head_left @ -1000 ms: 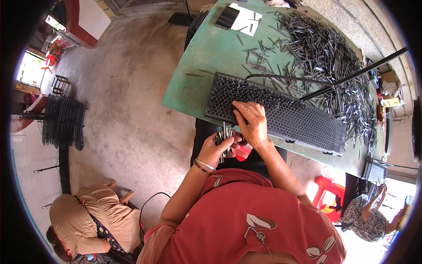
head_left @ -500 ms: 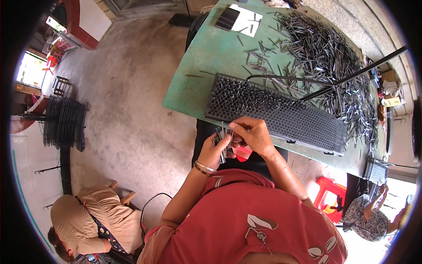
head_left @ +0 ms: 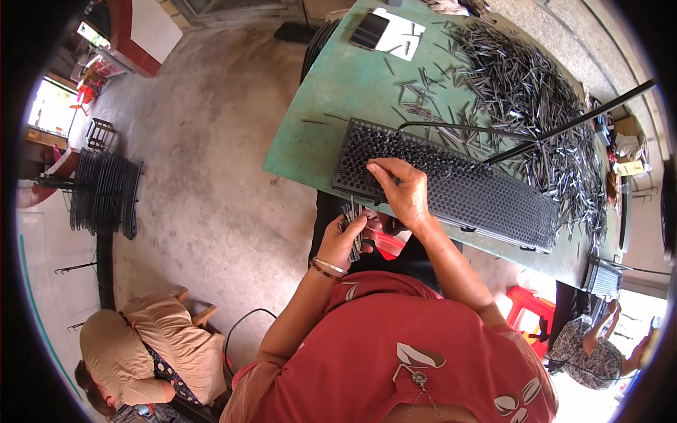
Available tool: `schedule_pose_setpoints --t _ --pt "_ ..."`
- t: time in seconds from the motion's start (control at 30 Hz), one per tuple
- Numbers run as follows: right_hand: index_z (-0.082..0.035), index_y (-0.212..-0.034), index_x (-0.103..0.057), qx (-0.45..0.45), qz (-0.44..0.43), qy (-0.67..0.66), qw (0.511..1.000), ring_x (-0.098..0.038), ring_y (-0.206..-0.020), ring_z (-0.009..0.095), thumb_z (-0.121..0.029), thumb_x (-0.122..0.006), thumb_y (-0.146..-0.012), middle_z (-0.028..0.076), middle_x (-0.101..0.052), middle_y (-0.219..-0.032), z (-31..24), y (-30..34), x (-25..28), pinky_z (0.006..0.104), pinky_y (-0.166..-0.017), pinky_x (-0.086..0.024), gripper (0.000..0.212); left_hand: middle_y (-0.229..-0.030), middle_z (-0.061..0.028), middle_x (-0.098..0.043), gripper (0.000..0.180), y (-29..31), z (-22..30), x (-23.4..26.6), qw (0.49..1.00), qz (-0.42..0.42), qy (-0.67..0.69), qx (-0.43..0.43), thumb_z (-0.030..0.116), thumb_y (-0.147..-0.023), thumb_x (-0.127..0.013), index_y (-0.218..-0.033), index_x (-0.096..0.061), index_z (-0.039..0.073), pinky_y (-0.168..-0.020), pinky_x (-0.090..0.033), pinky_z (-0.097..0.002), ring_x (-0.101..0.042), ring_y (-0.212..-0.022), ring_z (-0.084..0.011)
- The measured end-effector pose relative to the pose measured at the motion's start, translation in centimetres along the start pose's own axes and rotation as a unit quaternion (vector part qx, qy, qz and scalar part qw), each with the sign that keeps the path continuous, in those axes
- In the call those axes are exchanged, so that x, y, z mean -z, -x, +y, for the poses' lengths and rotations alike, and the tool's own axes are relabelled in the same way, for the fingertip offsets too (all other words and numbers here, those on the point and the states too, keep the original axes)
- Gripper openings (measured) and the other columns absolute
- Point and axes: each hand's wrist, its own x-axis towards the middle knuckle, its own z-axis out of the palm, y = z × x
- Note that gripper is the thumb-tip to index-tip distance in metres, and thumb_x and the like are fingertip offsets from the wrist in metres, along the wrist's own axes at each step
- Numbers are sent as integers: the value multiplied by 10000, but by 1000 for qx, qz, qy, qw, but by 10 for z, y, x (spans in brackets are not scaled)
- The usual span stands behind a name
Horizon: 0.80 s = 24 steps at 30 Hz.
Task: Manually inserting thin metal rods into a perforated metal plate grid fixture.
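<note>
A bundle of thin dark and silvery rods point(head_left: 352, 211) stands roughly upright in the person's left hand point(head_left: 338, 240), just off the near edge of the tabletop point(head_left: 303, 151). That hand is clamped on the bundle, the thumb laid across its front, with rod ends jutting out above and below. The right hand point(head_left: 405, 192) hangs over the left part of a long black tray point(head_left: 486, 197) full of round holes, its thumb and forefinger together at the tips — whether a rod sits between them cannot be told. Many holes in the tray's left part have rods standing in them.

A red object point(head_left: 389, 244) shows just below the hands. Beyond the tray, a large heap of loose rods point(head_left: 522, 88) spreads over the right side of the tabletop, with a looser scatter nearer the tray. A black metal bar point(head_left: 592, 113) slants above them. At the far left corner lie a dark phone point(head_left: 369, 31) and a white sheet point(head_left: 409, 44) with a few rods on it.

Farther out, a co-worker in tan point(head_left: 169, 338) bends at the lower left — a red stool point(head_left: 523, 310) stands to the right.
</note>
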Motion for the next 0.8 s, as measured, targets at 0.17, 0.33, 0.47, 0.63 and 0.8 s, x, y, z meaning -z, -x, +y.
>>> schedule_pose_setpoints --t 0.17,0.33,0.47,0.63,0.8 --pt "-9 -920 -691 43 21 29 998 -639 -808 200 -98 -682 -821 108 -690 -903 0 4 -6 306 -744 -498 134 -899 -47 -670 237 2 1 -1 1000 -2 -12 4 225 -911 -578 -1083 -595 64 -528 -502 -243 -638 -738 -114" --pt "-13 -912 -691 78 3 58 995 -632 -855 250 -79 -692 -794 110 -686 -923 7 7 -9 332 -792 -480 136 -908 -68 -666 234 2 4 -3 1000 -14 -2 -1 210 -917 -568 -1074 -593 37 -518 -493 -242 -632 -732 -122" --pt "-29 -908 -687 162 3 95 982 -614 -844 254 -88 -698 -760 88 -670 -922 10 9 -12 348 -774 -468 160 -903 -81 -667 222 3 5 -2 999 -39 4 7 195 -914 -572 -1078 -572 46 -531 -496 -244 -625 -731 -123" --pt "-44 -913 -686 206 1 152 967 -587 -835 245 -86 -701 -748 68 -642 -927 8 7 -11 356 -754 -446 171 -901 -85 -662 228 6 6 -3 999 -48 -24 6 197 -916 -564 -1081 -569 39 -524 -495 -243 -621 -725 -125" --pt "-46 -900 -694 221 6 207 953 -572 -825 240 -102 -703 -735 59 -639 -938 6 8 -6 345 -747 -443 174 -904 -84 -659 230 8 6 -5 998 -48 -31 2 195 -918 -557 -1084 -568 36 -524 -493 -240 -617 -723 -124"
